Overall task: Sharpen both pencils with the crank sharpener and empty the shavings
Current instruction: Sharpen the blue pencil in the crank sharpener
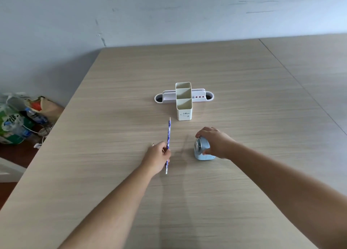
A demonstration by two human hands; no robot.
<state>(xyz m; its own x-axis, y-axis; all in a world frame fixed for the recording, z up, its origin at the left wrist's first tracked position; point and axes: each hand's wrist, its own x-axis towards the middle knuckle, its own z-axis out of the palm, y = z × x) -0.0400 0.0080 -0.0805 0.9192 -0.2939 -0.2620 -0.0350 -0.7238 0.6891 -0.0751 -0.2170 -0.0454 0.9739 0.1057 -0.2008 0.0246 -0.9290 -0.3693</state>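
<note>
left hand grips pencil, tip up | right hand clasps sharpener alongside

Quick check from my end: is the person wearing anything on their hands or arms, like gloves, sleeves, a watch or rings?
No. The left hand and right hand are bare, with no gloves, and both forearms are uncovered as far as the frame shows. No watch, bracelet or ring shows on either wrist or the fingers.

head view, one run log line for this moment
left hand: holds blue patterned pencil | right hand: on light blue crank sharpener | cream pen holder: empty
</note>
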